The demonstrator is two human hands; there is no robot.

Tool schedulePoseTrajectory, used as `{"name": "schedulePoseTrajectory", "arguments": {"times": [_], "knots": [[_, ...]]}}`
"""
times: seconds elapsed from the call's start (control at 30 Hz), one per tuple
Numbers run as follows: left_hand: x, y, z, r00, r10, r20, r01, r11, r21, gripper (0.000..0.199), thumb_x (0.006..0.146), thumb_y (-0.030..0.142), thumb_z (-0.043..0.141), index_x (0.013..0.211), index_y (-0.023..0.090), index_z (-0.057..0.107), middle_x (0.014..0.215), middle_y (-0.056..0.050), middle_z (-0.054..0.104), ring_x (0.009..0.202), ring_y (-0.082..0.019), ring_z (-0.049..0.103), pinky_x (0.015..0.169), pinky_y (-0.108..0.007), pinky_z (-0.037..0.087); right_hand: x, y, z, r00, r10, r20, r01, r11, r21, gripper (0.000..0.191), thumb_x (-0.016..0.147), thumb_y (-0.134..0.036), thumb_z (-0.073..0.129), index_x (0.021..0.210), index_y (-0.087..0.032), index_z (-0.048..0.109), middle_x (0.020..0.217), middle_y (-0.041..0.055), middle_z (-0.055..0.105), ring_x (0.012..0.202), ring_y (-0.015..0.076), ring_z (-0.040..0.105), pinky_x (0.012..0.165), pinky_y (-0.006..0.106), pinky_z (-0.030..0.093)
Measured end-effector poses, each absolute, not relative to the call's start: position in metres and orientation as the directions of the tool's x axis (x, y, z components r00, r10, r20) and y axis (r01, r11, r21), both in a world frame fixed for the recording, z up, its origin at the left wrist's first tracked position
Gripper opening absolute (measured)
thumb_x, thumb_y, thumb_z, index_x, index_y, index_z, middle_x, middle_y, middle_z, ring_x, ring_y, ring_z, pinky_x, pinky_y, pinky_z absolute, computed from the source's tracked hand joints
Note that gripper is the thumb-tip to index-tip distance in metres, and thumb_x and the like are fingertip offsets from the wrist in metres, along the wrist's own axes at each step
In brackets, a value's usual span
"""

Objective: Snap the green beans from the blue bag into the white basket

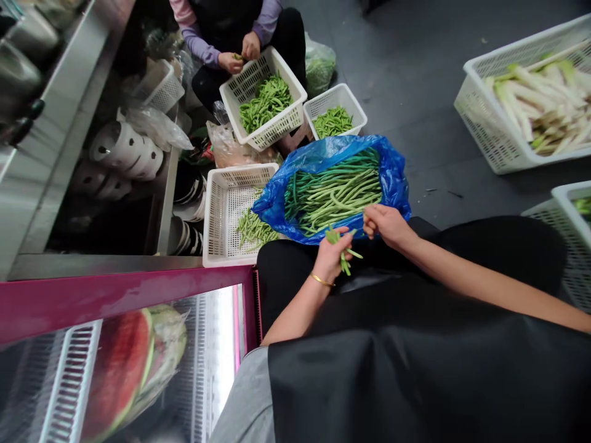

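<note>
The left hand (330, 253) clasps bean pieces (345, 264), the right hand (386, 225) pinches its fingers narrowly, contents unclear, the blue bag (398, 178) nearby, likely for easy reach.

The bean pieces (345, 264) in my left hand (329, 257) are bright light green, and the bracelet (322, 280) on that wrist is gold. My apron (415, 381) is plain black, my sleeve (244, 400) grey. The plastic bag (393, 178) is glossy deep blue; the long beans (339, 206) inside run from yellow-green to bluish green. The basket (226, 206) beside it is white, patterned with rows of little openings. My co-worker's sleeves (203, 50) are lilac, one pink higher up. The floor (410, 80) is dark grey, the frame (115, 293) magenta, the cut watermelon (117, 363) red with green rind.
</note>
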State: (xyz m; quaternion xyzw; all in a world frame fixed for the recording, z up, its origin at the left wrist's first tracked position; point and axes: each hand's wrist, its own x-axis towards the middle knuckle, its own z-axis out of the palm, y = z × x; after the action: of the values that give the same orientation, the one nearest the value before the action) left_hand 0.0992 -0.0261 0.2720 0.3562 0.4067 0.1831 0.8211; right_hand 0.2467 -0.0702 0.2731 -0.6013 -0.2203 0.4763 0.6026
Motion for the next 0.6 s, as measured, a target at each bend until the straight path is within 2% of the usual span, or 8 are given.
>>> {"name": "schedulePoseTrajectory", "arguments": {"times": [0.07, 0.13, 0.23, 0.3, 0.4, 0.47, 0.6], "knots": [[0.099, -0.017, 0.269, 0.546, 0.599, -0.586, -0.102, 0.742, 0.663, 0.056, 0.053, 0.039, 0.086, 0.095, 0.014, 0.059, 0.056, 0.007, 0.049, 0.043, -0.003, 0.04, 0.04, -0.017, 0.027, 0.253, -0.078, 0.273, 0.275, 0.92, -0.279, -0.178, -0.236, -0.955, 0.045, 0.078, -0.062, 0.059, 0.064, -0.02, 0.048, 0.045, -0.0051, 0.042, 0.042, 0.0097, 0.043, 0.046, 0.024, 0.038], [0.1, -0.006, 0.266, 0.548, 0.559, -0.622, -0.137, 0.794, 0.593, 0.055, 0.05, 0.037, 0.087, 0.092, 0.011, 0.061, 0.056, 0.007, 0.046, 0.044, -0.002, 0.039, 0.04, -0.016, 0.026, 0.258, -0.09, 0.274, 0.073, 0.964, -0.254, -0.013, -0.254, -0.967, 0.042, 0.083, -0.057, 0.057, 0.066, -0.018, 0.053, 0.049, -0.0025, 0.051, 0.045, 0.0103, 0.048, 0.05, 0.024, 0.04], [0.105, 0.002, 0.263, 0.635, 0.431, -0.641, -0.049, 0.851, 0.523, 0.048, 0.051, 0.033, 0.087, 0.086, 0.007, 0.064, 0.054, 0.007, 0.043, 0.043, 0.0, 0.037, 0.04, -0.016, 0.026, 0.262, -0.106, 0.271, -0.084, 0.965, -0.248, 0.145, -0.235, -0.961, 0.042, 0.087, -0.054, 0.052, 0.066, -0.017, 0.055, 0.054, -0.0008, 0.055, 0.052, 0.0114, 0.053, 0.056, 0.024, 0.043], [0.108, 0.0, 0.263, 0.651, 0.433, -0.624, -0.03, 0.835, 0.549, 0.042, 0.052, 0.03, 0.086, 0.08, 0.008, 0.064, 0.052, 0.008, 0.04, 0.041, 0.0, 0.034, 0.039, -0.016, 0.025, 0.262, -0.11, 0.268, -0.148, 0.943, -0.297, 0.178, -0.27, -0.946, 0.042, 0.086, -0.054, 0.051, 0.069, -0.017, 0.058, 0.058, 0.0007, 0.058, 0.056, 0.0123, 0.056, 0.058, 0.024, 0.044], [0.111, -0.006, 0.266, 0.644, 0.541, -0.54, -0.038, 0.728, 0.684, 0.038, 0.054, 0.033, 0.085, 0.071, 0.011, 0.06, 0.05, 0.007, 0.042, 0.04, -0.001, 0.036, 0.038, -0.018, 0.027, 0.26, -0.109, 0.265, -0.168, 0.903, -0.396, 0.095, -0.385, -0.918, 0.044, 0.082, -0.058, 0.053, 0.079, -0.015, 0.062, 0.062, 0.0029, 0.063, 0.058, 0.0141, 0.059, 0.057, 0.026, 0.047], [0.111, -0.01, 0.269, 0.641, 0.584, -0.498, -0.018, 0.66, 0.751, 0.038, 0.055, 0.035, 0.084, 0.07, 0.012, 0.059, 0.051, 0.006, 0.044, 0.04, -0.003, 0.039, 0.038, -0.019, 0.029, 0.255, -0.106, 0.266, -0.146, 0.894, -0.424, 0.069, -0.418, -0.906, 0.044, 0.079, -0.059, 0.056, 0.078, -0.015, 0.062, 0.06, 0.0017, 0.061, 0.054, 0.014, 0.058, 0.054, 0.026, 0.046], [0.111, -0.016, 0.272, 0.53, 0.694, -0.488, -0.141, 0.639, 0.756, 0.038, 0.059, 0.041, 0.081, 0.073, 0.012, 0.062, 0.052, 0.007, 0.043, 0.041, -0.002, 0.037, 0.04, -0.019, 0.029, 0.244, -0.096, 0.272, 0.097, 0.925, -0.367, 0.136, -0.378, -0.916, 0.04, 0.078, -0.057, 0.059, 0.069, -0.018, 0.06, 0.052, -0.0017, 0.054, 0.047, 0.0121, 0.052, 0.049, 0.024, 0.042]]}}
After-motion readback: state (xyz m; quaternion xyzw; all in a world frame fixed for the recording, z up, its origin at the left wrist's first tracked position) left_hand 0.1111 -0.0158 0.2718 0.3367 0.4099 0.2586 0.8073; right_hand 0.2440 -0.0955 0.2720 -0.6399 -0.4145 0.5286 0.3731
